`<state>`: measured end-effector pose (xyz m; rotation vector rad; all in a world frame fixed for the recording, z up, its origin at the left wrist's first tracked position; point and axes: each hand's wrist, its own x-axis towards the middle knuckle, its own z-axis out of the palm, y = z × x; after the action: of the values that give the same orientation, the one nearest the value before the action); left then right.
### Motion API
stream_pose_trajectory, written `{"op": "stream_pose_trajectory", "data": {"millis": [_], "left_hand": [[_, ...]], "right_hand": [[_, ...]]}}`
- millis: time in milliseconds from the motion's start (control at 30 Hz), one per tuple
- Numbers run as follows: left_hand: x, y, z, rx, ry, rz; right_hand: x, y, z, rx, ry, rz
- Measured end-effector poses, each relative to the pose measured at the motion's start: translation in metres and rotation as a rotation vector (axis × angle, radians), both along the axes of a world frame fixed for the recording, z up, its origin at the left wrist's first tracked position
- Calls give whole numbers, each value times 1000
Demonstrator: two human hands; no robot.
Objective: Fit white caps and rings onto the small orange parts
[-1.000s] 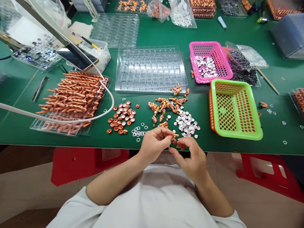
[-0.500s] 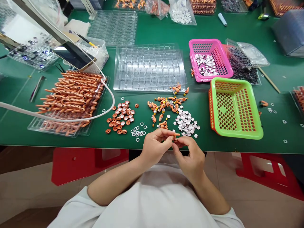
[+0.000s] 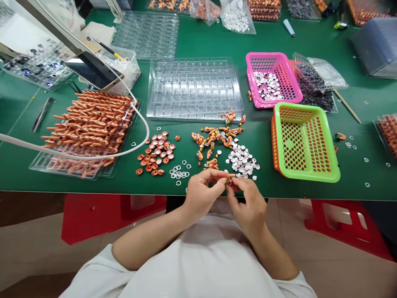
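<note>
One orange part (image 3: pixel 231 175) sits between the fingertips at the near edge of the counter (image 3: pixel 204 43). The left hand (image 3: pixel 201 191) is clamped on it, thumb against forefinger, its slim end poking out to the right. The right hand (image 3: pixel 249 203) has thumb and fingers drawn close at its lower side; fingers hide whether they grip it, so I cannot tell. Just beyond lie a loose heap of orange and yellow pieces (image 3: pixel 214 138) and, right of that, white discs (image 3: pixel 243 160). White rings (image 3: pixel 179 172) and brown cups (image 3: pixel 156 154) lie to the left, the green basket (image 3: pixel 307 177) to the right.
</note>
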<state>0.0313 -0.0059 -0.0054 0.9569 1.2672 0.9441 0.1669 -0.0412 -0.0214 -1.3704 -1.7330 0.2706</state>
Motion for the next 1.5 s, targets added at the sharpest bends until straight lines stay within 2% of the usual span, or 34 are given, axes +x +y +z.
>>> {"op": "stream_pose_trajectory", "data": {"millis": [433,700,1033,1300,1500], "left_hand": [[-2,-4,0,73,46,-60],[-3,-5,3,154,82,-52],[-9,-11,-2,263,28,-134],[-13,-17,-5,439,27,-211],[-22,-6,-5,508,-12,-299]], "right_hand": [[4,-1,4,9,124,51],[2,-2,5,20,84,24],[0,-1,6,-17,110,5],[4,1,12,-231,250,42],[15,2,12,-491,622,218]]}}
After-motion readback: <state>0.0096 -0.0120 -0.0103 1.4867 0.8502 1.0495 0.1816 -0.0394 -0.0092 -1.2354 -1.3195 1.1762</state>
